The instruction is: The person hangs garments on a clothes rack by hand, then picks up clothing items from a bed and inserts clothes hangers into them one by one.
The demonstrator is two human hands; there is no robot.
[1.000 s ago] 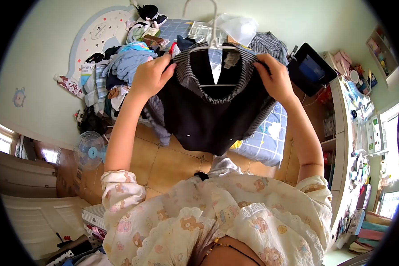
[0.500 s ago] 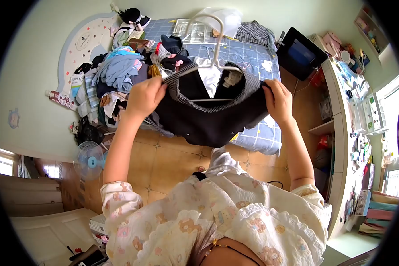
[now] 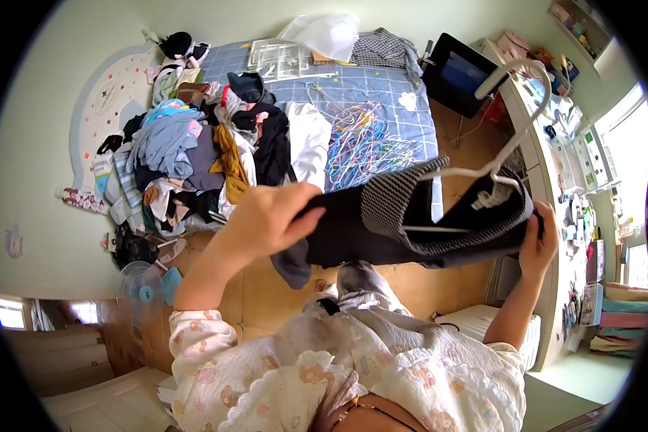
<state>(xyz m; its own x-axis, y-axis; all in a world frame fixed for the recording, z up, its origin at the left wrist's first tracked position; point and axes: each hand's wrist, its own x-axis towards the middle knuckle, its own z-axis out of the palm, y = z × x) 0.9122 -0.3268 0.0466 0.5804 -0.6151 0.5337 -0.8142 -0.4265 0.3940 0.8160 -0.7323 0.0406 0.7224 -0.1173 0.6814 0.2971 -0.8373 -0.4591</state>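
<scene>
The left hand (image 3: pixel 270 218) and right hand (image 3: pixel 541 241) pinched opposite sides of the top (image 3: pixel 342 223) in midair, a hanger (image 3: pixel 515 146) already inside it, while heaped clothes (image 3: pixel 183 155) lay unhung near loose hangers (image 3: pixel 367 147) on the bed (image 3: pixel 381 86).

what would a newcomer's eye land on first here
Probably the black garment on its white hanger, held between the left hand and right hand in the foreground. Next, likely the tangle of coloured hangers beyond it on the blue checked bed, then the big clothes heap at the bed's left.
</scene>
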